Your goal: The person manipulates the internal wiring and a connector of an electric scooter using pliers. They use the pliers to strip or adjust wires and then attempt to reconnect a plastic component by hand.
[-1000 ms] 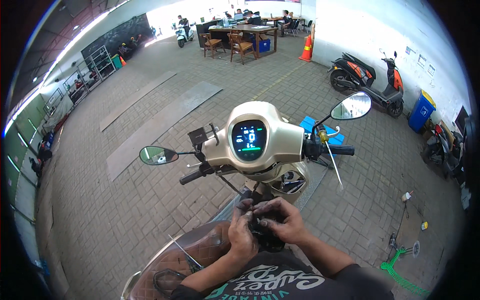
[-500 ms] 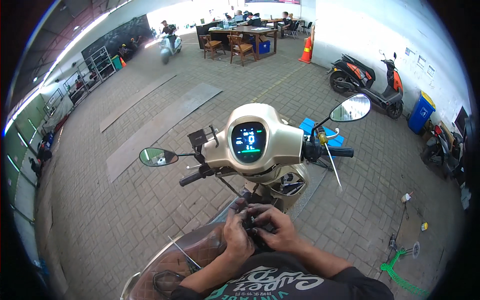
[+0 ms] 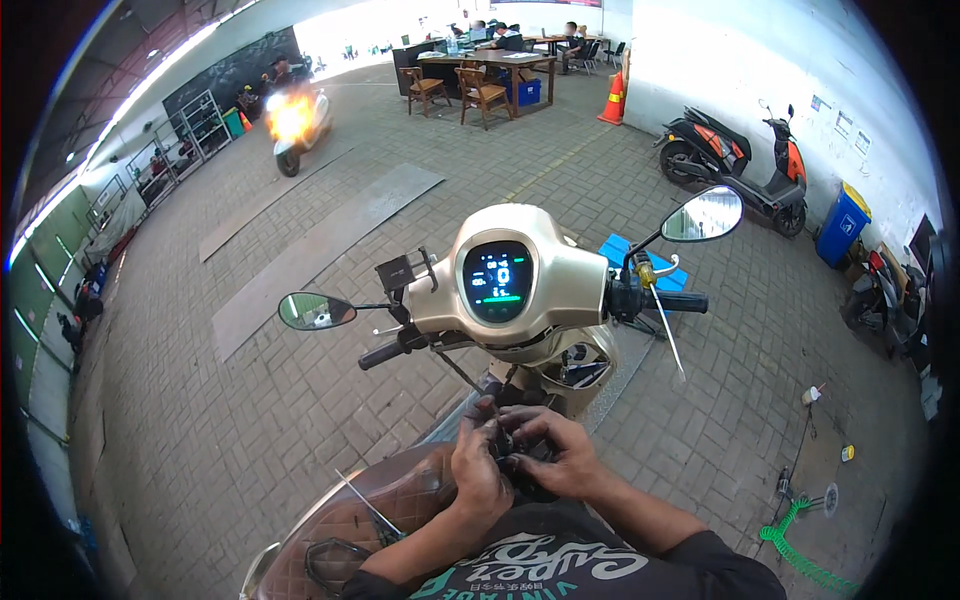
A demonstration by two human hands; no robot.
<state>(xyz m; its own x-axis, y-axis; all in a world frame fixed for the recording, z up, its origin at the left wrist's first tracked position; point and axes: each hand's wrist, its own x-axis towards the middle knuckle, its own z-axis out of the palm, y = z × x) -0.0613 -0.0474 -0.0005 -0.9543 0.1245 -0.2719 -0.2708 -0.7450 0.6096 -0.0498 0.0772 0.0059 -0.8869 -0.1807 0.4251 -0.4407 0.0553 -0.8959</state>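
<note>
Close to my body, over the front of a brown quilted seat (image 3: pixel 385 487), both my hands meet around a small dark part. My left hand (image 3: pixel 479 472) is closed on its left side, fingers bent upward. From the other side, my right hand (image 3: pixel 560 456) pinches the same small dark part (image 3: pixel 506 448), mostly hidden by fingers, so its kind is unclear. Just beyond stands a gold scooter (image 3: pixel 548 275) with a lit display (image 3: pixel 497 284). A thin-shafted tool (image 3: pixel 368 505) lies on the seat beside my left forearm, and a black cable loop (image 3: pixel 318 568) rests nearby.
Mirrors (image 3: pixel 703 214) stick out at both sides of the handlebar. A person rides a light scooter (image 3: pixel 300 125) at the far left. An orange-black scooter (image 3: pixel 735 160) and blue bin (image 3: pixel 843 228) stand by the right wall. A green coiled hose (image 3: pixel 800 545) lies lower right.
The rider on the light scooter has come nearer and further left, its front lamps now glowing orange. My hands stay together around the dark part, with only slight finger movement.
</note>
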